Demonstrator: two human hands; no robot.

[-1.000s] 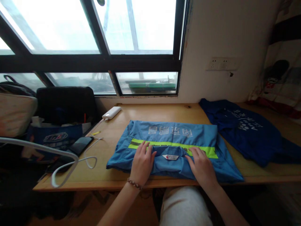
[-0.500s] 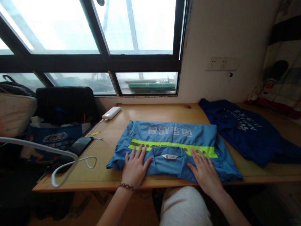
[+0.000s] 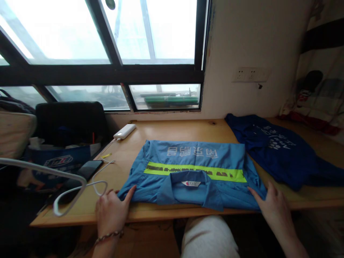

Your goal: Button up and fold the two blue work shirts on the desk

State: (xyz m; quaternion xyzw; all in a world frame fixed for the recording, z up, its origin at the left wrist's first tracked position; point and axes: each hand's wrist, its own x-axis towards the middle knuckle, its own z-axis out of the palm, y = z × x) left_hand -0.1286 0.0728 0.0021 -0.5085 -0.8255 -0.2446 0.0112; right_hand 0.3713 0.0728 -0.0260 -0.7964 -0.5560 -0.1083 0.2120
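Note:
A light blue work shirt (image 3: pixel 150 186), folded into a wide rectangle, lies on the wooden table with its collar toward me. A yellow-green reflective strip (image 3: pixel 194 172) crosses it below pale lettering, and a small white label shows inside the collar. My left hand (image 3: pixel 114 208), with a braided bracelet at its wrist, is closed on the shirt's near left corner, thumb on top. At the near right corner, my right hand (image 3: pixel 274 202) pinches the cloth between thumb and fingers. The fingertips under the fabric are partly hidden on both sides.
A dark blue garment (image 3: pixel 282 154) with white print lies on the right of the table (image 3: pixel 177 129). To the left are a white power bank (image 3: pixel 124 132), a white cable (image 3: pixel 100 184) and a dark phone (image 3: pixel 91 167). A window (image 3: pixel 161 39) rises behind.
Both hands have moved outward from flat on the shirt beside its collar to its near corners and closed there. The collar now stands more open and spread. The view has shifted slightly.

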